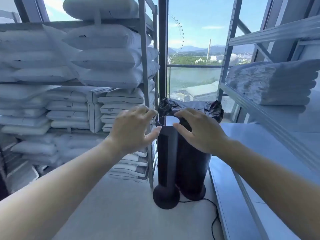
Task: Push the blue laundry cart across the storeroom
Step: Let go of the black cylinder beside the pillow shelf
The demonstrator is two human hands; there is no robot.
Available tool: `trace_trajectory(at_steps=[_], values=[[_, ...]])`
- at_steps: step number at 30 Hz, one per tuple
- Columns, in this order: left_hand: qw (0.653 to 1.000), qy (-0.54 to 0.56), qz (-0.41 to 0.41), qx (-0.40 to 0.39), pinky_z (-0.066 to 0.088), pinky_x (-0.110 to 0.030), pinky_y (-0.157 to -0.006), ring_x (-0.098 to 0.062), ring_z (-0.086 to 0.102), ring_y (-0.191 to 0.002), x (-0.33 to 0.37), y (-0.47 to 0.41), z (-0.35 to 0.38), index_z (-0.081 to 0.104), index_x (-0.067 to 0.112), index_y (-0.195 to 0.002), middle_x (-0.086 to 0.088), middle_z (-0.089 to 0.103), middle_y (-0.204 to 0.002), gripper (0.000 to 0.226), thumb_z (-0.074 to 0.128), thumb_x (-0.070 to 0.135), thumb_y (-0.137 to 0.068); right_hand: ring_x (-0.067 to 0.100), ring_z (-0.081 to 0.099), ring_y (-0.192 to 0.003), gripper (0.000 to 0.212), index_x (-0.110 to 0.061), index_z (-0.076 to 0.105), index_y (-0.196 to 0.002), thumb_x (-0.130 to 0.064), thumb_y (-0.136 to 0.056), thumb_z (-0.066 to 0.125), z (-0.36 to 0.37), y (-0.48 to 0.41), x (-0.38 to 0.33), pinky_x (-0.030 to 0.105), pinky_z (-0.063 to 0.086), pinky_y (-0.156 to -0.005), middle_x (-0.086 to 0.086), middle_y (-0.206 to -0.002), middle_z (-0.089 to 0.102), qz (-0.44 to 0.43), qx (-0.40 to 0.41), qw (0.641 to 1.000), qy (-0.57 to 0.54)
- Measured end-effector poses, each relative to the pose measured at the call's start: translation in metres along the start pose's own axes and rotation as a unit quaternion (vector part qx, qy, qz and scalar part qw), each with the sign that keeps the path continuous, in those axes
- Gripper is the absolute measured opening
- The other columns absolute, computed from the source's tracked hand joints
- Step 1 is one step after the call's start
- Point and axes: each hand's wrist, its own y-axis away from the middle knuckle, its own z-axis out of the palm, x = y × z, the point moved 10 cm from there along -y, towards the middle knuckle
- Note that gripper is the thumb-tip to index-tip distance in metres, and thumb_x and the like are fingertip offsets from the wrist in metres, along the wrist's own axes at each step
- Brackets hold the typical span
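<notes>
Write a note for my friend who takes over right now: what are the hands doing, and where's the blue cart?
Left hand: open, fingers spread, empty, beside the top of the tall dark cylinder.
Right hand: open, empty, on the other side of that top.
The cylinder stands upright on the floor, a black cord trailing from its base, with a black bag-lined bin right behind it.
Shelves of pillows stand left; folded linen right.
The blue laundry cart is not in view.
Done: nothing visible. Left: find the cart, push it across.
</notes>
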Motion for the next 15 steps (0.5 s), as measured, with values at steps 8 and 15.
trace_trajectory(at_steps=[8,15], values=[[0.997,0.039,-0.072,-0.003,0.042,-0.034,-0.075,-0.02,0.061,-0.088,-0.032,0.027,0.037,0.066,0.02,-0.097,0.003,0.065,-0.097,0.041,0.041,0.051,-0.085,0.012,0.057,-0.094,0.031,-0.019,0.062,-0.11,-0.04,-0.094,0.047,0.047,-0.005,-0.018,0.035,0.051,-0.074,-0.007,-0.104,0.065,-0.054,-0.012,0.996,-0.067],[0.988,0.033,-0.139,-0.05,0.041,-0.032,-0.073,-0.021,0.062,-0.083,-0.081,0.059,0.074,0.068,0.02,-0.09,0.003,0.069,-0.09,0.049,0.032,0.053,-0.084,0.011,0.054,-0.098,0.031,-0.021,0.06,-0.115,-0.04,-0.095,0.045,0.118,-0.023,-0.042,0.022,0.035,-0.074,-0.008,-0.114,0.061,-0.074,-0.082,0.989,-0.097]])
